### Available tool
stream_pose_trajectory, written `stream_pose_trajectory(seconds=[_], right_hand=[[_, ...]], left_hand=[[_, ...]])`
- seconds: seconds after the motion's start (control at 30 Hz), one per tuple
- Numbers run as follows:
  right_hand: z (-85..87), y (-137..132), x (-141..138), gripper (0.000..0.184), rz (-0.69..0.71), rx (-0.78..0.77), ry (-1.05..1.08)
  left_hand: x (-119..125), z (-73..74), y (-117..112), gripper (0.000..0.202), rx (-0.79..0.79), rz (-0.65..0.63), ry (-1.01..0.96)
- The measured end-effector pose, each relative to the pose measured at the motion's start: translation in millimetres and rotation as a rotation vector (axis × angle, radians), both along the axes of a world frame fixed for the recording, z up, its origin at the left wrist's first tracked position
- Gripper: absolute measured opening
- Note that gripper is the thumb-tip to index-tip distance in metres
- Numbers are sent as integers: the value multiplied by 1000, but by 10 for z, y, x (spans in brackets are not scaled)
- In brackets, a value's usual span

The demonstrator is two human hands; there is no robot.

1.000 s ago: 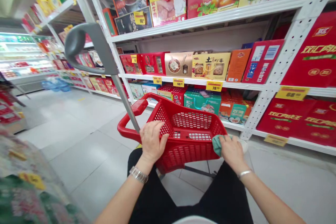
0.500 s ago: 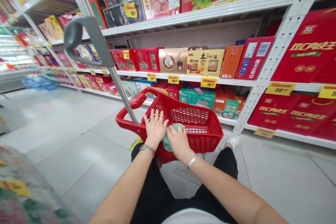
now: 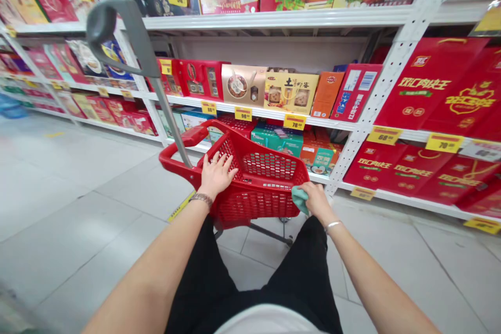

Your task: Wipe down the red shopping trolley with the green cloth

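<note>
With the red basket [image 3: 256,206] before the shelves [image 3: 270,21], I had the left hand [image 3: 217,173] spread open on its near left side, the right hand [image 3: 316,201] gripping the green cloth [image 3: 299,199] at its near right corner, and couldn't tell how much wiping was done or left.

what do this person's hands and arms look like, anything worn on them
Both hands are bare, without gloves, and no sleeves show on the forearms. The left hand has a metallic linked band at its wrist; whether it is a watch or a bracelet cannot be told. The right hand has a slim, smooth silvery bangle at its wrist.
</note>
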State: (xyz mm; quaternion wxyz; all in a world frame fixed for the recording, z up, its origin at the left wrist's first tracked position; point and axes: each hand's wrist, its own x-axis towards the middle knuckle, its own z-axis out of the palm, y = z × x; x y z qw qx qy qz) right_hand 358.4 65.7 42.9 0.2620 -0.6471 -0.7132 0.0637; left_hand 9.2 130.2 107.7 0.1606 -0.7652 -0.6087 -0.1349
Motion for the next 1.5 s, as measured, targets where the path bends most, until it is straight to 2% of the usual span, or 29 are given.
stream_pose_trajectory(seconds=[0.13, 0.2, 0.33, 0.43, 0.5, 0.57, 0.67, 0.77, 0.9, 1.03, 1.13, 1.23, 1.37, 1.5], right_hand=[[-7, 77, -32, 50, 4, 46, 103], [5, 85, -5, 54, -23, 88, 146], [-97, -45, 36, 55, -125, 180, 109], [-274, -235, -47, 44, -119, 94, 42], [-376, -363, -131, 42, -111, 22, 29], [-449, -468, -203, 47, -97, 2, 19], [-520, -533, -241, 45, -82, 76, 31], [-535, -408, -176, 46, -157, 100, 61], [-390, 28, -37, 54, -260, -45, -7], [-195, 445, -30, 53, -275, -105, -71], [-150, 552, -119, 49, -256, -144, -120], [-187, 466, -219, 48, -234, -159, -162], [-265, 120, -392, 46, -207, -87, -215], [-343, -386, -725, 38, -86, 66, -281]], left_hand=[[-89, 65, 137, 53, -56, -67, 44], [-58, 67, 145, 51, -77, -52, 53], [276, -64, 5, 56, -92, 83, -30], [567, -207, -155, 62, -148, 107, -103], [651, -264, -226, 64, -140, 109, -127], [629, -278, -251, 64, -126, 92, -133], [487, -259, -226, 61, -122, 43, -126], [340, -244, -171, 58, -124, 7, -109], [234, -237, -101, 56, -161, 10, -103], [219, -223, -76, 53, -198, 38, -110], [184, -216, -49, 53, -222, 68, -121], [61, -196, -6, 53, -240, 103, -122], [-54, -189, -43, 55, -224, 173, -147], [185, -358, -295, 62, -195, 271, -233]])
